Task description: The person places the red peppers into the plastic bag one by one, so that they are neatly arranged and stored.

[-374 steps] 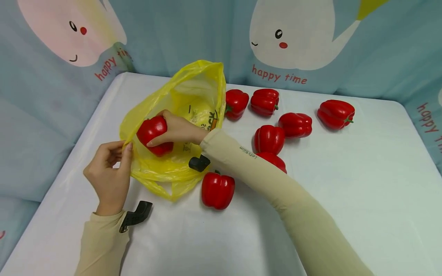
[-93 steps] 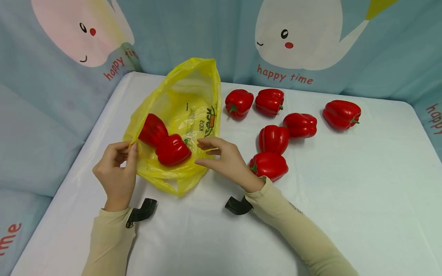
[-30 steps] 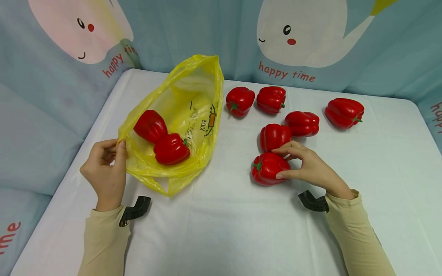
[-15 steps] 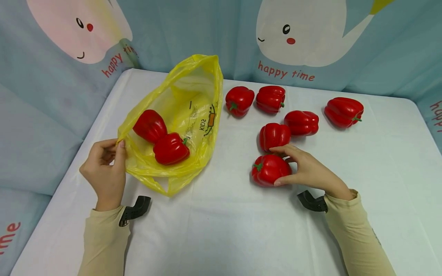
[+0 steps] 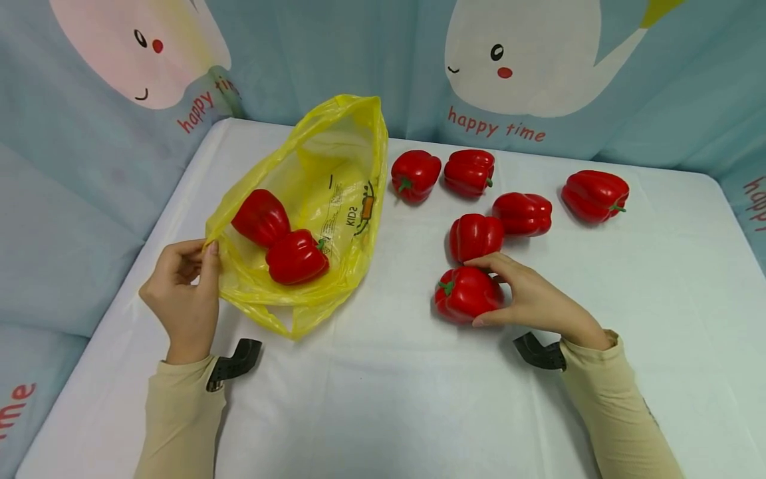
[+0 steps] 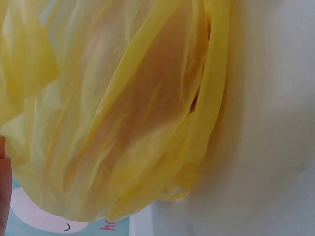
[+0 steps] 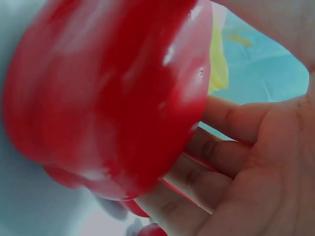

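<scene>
In the head view my left hand (image 5: 185, 293) pinches the left rim of a yellow plastic bag (image 5: 353, 259), keeping its mouth spread. Inside lie two red bell peppers, one farther back (image 5: 260, 218) and one with a green stem (image 5: 296, 257). My right hand (image 5: 532, 296) has its fingers and thumb around another red bell pepper (image 5: 467, 295) on the table. The right wrist view shows the fingers along the side of that pepper (image 7: 108, 98). Up close in the left wrist view, the bag (image 6: 147, 98) fills most of the frame, with a fingertip at the left edge.
More red bell peppers sit on the white table (image 5: 383, 399): one touching distance behind the gripped pepper (image 5: 476, 237), one beside that (image 5: 522, 214), two near the bag (image 5: 415, 175), and one farther right (image 5: 595, 195). A blue whale-print curtain (image 5: 335, 46) hangs behind.
The bell pepper that lay in front of the bag is gone from there, and two now lie inside. My right hand has moved right from the bag to another pepper; my left stays at the rim.
</scene>
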`<control>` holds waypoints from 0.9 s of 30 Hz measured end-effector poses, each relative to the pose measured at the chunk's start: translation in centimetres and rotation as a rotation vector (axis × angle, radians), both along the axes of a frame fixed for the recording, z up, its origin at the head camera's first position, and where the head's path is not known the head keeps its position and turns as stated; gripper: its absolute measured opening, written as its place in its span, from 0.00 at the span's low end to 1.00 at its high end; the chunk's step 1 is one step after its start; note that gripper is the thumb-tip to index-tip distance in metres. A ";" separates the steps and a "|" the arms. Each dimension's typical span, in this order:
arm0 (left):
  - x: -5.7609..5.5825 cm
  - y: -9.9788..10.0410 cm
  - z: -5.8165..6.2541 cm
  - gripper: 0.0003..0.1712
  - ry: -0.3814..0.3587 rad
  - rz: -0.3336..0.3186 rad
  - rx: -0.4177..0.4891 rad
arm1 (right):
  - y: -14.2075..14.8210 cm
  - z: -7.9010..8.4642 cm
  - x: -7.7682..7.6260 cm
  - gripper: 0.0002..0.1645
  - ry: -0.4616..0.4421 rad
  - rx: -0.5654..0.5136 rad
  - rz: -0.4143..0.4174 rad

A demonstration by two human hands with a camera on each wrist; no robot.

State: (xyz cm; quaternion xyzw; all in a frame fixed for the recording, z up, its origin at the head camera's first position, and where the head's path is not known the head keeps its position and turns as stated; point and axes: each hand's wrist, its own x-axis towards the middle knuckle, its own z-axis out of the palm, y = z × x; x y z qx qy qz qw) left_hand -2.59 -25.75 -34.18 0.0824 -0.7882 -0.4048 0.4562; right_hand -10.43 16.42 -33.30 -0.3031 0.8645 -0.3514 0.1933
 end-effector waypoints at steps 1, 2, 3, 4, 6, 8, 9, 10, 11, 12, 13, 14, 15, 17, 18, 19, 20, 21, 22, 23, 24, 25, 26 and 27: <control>0.0 0.0 0.0 0.13 0.001 -0.001 -0.004 | -0.1 0.0 0.0 0.44 -0.001 -0.005 0.000; 0.0 0.0 0.1 0.13 0.001 -0.001 -0.009 | -0.2 0.0 0.1 0.44 -0.003 -0.010 0.000; 0.0 0.0 0.1 0.13 0.002 -0.001 -0.012 | -0.3 0.0 0.1 0.44 -0.004 -0.014 0.001; 0.0 0.0 0.1 0.13 0.002 -0.002 -0.016 | -0.4 0.0 0.1 0.44 -0.005 -0.019 0.001; 0.0 -0.1 0.1 0.13 0.002 -0.002 -0.020 | -0.6 0.1 0.1 0.44 -0.001 -0.027 0.002; 0.0 0.0 0.1 0.13 0.004 -0.004 -0.018 | -0.7 0.2 0.2 0.44 0.001 -0.033 0.003; 0.0 0.0 0.1 0.13 0.006 -0.005 -0.016 | -0.7 0.3 0.2 0.44 0.000 -0.035 0.002; 0.0 0.0 0.1 0.13 0.008 -0.007 -0.014 | -0.7 0.3 0.2 0.44 -0.002 -0.038 0.000; 0.0 0.0 0.0 0.13 0.009 -0.009 -0.013 | -0.8 0.4 0.2 0.44 -0.003 -0.040 -0.001; 0.0 0.1 0.0 0.13 0.011 -0.012 -0.010 | -0.8 0.4 0.2 0.44 -0.004 -0.047 -0.003; 0.0 0.1 0.0 0.13 0.010 -0.015 -0.009 | -0.9 0.4 0.3 0.44 -0.006 -0.054 -0.006; 0.0 0.1 0.0 0.13 0.009 -0.018 -0.010 | -1.0 0.5 0.3 0.44 -0.005 -0.066 -0.010; 0.0 0.1 0.0 0.13 0.008 -0.020 -0.011 | -1.1 0.5 0.3 0.44 -0.005 -0.079 -0.015; -0.1 0.1 0.0 0.13 0.005 -0.020 -0.014 | -1.4 0.5 0.2 0.43 0.002 -0.116 -0.021; -0.1 0.1 0.0 0.13 0.004 -0.019 -0.016 | -1.6 0.5 0.1 0.43 0.008 -0.136 -0.025; 0.0 0.1 0.0 0.13 0.002 -0.017 -0.020 | -1.9 0.6 0.1 0.43 0.014 -0.160 -0.028; 0.0 0.1 0.0 0.13 0.002 -0.016 -0.022 | -2.2 0.7 0.0 0.43 0.020 -0.183 -0.030; 0.0 0.1 0.0 0.13 0.001 -0.015 -0.024 | -2.6 0.8 -0.1 0.44 0.023 -0.205 -0.033; 0.0 0.1 0.0 0.13 0.001 -0.016 -0.025 | -3.0 1.0 -0.2 0.44 0.024 -0.225 -0.034; 0.0 0.1 0.0 0.13 0.000 -0.018 -0.028 | -3.4 1.1 -0.3 0.44 0.025 -0.243 -0.036; 0.0 0.2 -0.1 0.12 -0.001 -0.020 -0.029 | -3.9 1.3 -0.5 0.44 0.023 -0.264 -0.035; 0.0 0.2 -0.1 0.12 -0.002 -0.023 -0.033 | -4.4 1.4 -0.6 0.45 0.017 -0.283 -0.033; 0.0 0.3 -0.1 0.11 -0.001 -0.025 -0.032 | -4.9 1.5 -0.7 0.45 0.012 -0.300 -0.032; -0.1 0.3 -0.1 0.11 0.000 -0.026 -0.033 | -5.5 1.6 -0.8 0.45 0.006 -0.315 -0.029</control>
